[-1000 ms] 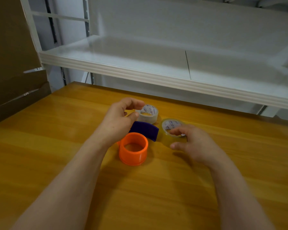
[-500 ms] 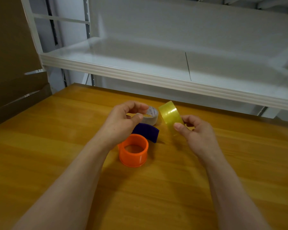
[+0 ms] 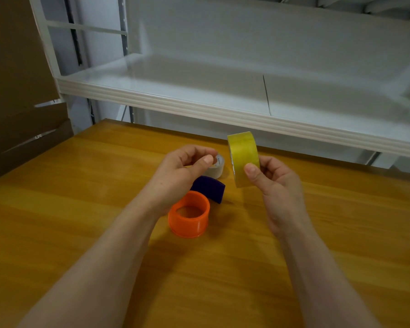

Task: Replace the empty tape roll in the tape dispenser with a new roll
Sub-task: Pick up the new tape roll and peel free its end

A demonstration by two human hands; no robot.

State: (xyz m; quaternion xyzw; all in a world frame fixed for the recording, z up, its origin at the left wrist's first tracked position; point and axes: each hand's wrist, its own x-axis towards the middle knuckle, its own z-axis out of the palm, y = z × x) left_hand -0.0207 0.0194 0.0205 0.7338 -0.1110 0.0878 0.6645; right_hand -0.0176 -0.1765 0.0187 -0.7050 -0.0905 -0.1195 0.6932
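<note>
Yellow-tinted clear tape roll (image 3: 243, 159) now lifted off wooden surface (image 3: 81, 209), up-right of orange plastic ring (image 3: 189, 217); right hand (image 3: 273, 185) grip pinches it edge-on, likely inspecting. Left hand (image 3: 182, 171) curled, contents unclear.

Left hand (image 3: 178, 176): ours, bare; no glove, ring or strap that we can see.
Right hand (image 3: 273, 185): bare too; we see no glove and no ring.
Nails: short and plain on both thumbs, no polish that we can make out.
Wrists: we see no watch, band or bracelet on either one.
Forearms: both bare from wrist down to the bottom edge; no sleeve or cuff enters view.
Markings: we see no tattoos, tape, plasters or writing on hands or forearms.
Cables/hardware: nothing fixed on us in view; we cannot see the head camera itself.
Rest of body: out of view, we only see two arms.
</note>
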